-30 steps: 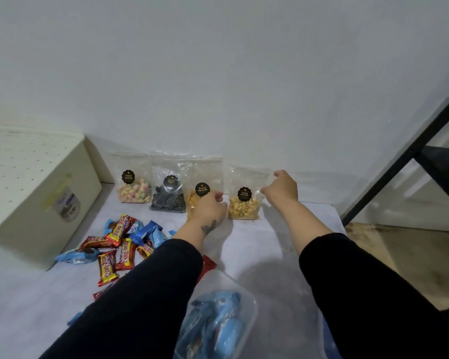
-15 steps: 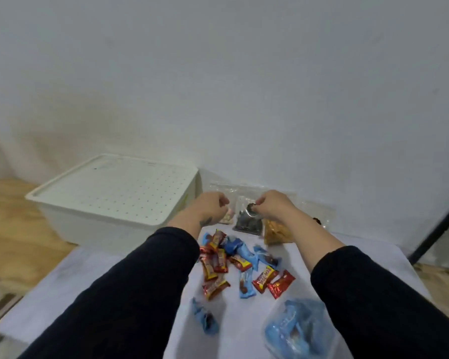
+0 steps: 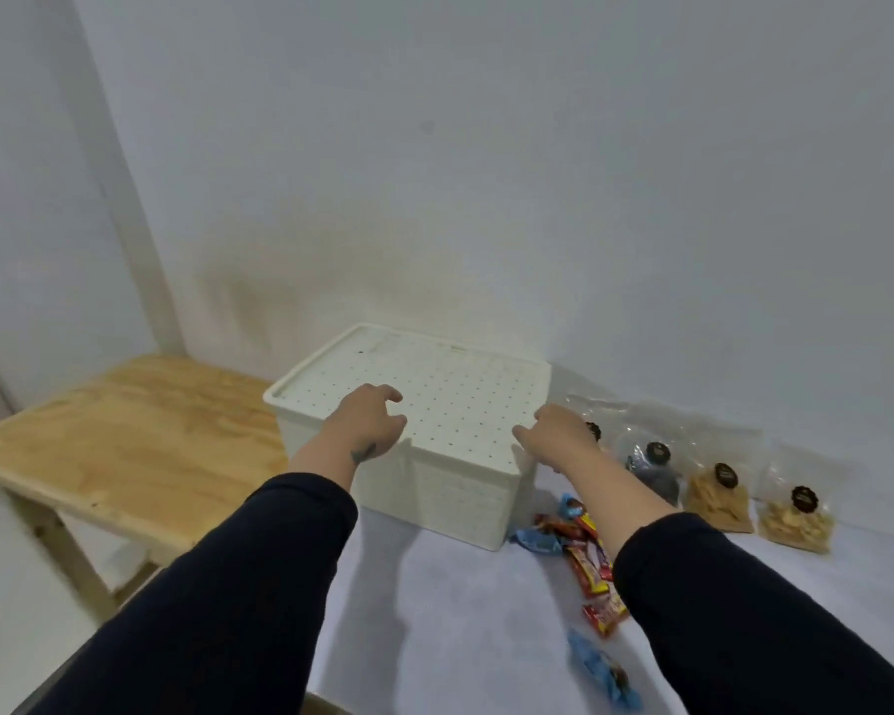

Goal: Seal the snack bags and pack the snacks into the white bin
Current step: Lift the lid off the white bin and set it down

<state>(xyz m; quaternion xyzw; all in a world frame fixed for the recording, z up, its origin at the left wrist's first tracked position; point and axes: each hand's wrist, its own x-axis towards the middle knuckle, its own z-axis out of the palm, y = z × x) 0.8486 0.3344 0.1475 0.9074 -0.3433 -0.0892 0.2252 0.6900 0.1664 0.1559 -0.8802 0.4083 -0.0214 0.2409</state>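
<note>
1. Change: a second ago both hands worked at the tops of the snack bags; both have since left the bags and moved over to the bin (image 3: 455, 477)
2. Left hand (image 3: 370, 420): over the near-left part of the lid (image 3: 434, 389), fingers loosely bent and spread, holding nothing. Whether the fingertips touch the lid cannot be told
3. Right hand (image 3: 558, 430): at the lid's near-right corner, fingers bent toward the rim, nothing held. Contact with the rim is not clear
4. Bin: directly under and between the two hands, lid on and closed
5. Bags: four stand along the wall just right of the right hand. The nearest is partly hidden behind that hand; then come the dark bag (image 3: 654, 469), the cracker bag (image 3: 718, 498) and the nut bag (image 3: 796, 518). Whether their tops are sealed cannot be told at this size
6. Bars (image 3: 589, 559): loose on the cloth (image 3: 460, 611) below the right forearm, beside the bin's near-right corner
7. Meaning: work on the bags appears to have ended for now; the step in hand is judged to be opening the bin. Nothing is packed yet
8. Next move: lift the lid by both sides, evenly, and set it clear of the bars
</note>
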